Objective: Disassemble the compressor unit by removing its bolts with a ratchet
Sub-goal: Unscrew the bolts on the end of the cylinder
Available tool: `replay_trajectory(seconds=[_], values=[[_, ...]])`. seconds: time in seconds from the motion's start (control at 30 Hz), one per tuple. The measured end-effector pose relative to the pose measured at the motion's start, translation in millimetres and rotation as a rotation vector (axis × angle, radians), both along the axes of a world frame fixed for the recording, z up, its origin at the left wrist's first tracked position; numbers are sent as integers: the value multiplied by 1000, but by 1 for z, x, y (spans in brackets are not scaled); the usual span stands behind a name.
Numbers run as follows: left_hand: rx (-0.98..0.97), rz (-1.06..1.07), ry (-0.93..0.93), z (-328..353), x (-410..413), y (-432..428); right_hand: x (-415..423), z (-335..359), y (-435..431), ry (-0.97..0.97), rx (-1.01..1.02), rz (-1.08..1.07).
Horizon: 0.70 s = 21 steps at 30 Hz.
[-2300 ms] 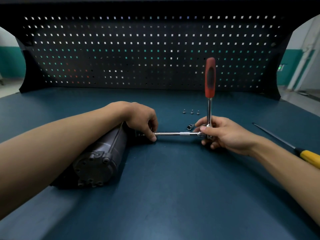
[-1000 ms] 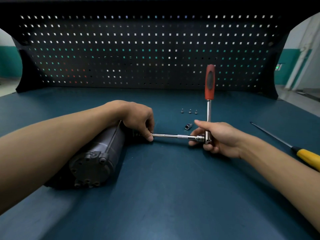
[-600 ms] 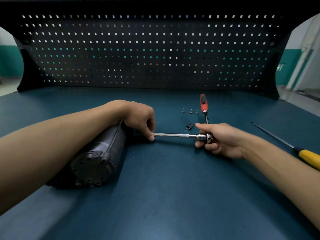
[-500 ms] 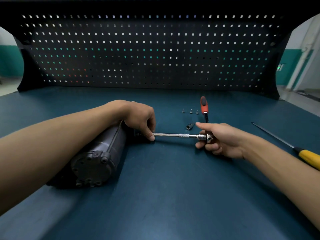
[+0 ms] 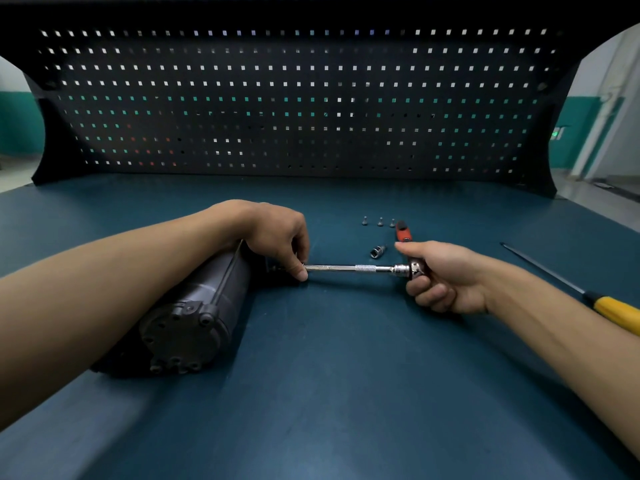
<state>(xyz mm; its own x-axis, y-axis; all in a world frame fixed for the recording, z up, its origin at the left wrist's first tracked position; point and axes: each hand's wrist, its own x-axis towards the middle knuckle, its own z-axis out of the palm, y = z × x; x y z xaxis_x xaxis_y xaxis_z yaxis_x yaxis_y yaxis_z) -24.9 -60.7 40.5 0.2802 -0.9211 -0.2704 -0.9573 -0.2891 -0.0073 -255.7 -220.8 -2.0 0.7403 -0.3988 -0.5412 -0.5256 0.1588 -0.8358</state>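
The dark grey cylindrical compressor unit (image 5: 194, 317) lies on its side under our left forearm. At its far end our left hand (image 5: 277, 237) pinches the chrome extension bar (image 5: 346, 268); the bolt is hidden behind those fingertips. The bar's long axis runs straight rightward to the red-handled ratchet (image 5: 402, 233), whose head our right hand (image 5: 446, 275) clenches, so it is the nearer hand for swinging.

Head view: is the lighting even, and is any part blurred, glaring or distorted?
In the head view the light is dim and the compressor is nearly black; the chrome extension bar shows bright glare; the pegboard bows at the sides from wide-angle distortion; the table is soft at bottom left.
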Motion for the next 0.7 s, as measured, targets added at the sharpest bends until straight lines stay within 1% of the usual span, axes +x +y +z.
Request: replay_trajectory(seconds=[0.07, 0.23, 0.47, 0.57, 0.7], values=[[-1, 3, 1, 1, -1, 0, 0, -1, 1, -17, -4, -6], [-5, 13, -2, 2, -3, 1, -1, -5, 4, -93, -88, -14], [19, 9, -14, 3, -5, 1, -3, -7, 2, -228, -112, 16], [32, 12, -43, 2, -6, 0, -4, -8, 1, -298, -196, 49], [29, 14, -50, 2, -6, 0, -4, -9, 0, -344, -323, 79]])
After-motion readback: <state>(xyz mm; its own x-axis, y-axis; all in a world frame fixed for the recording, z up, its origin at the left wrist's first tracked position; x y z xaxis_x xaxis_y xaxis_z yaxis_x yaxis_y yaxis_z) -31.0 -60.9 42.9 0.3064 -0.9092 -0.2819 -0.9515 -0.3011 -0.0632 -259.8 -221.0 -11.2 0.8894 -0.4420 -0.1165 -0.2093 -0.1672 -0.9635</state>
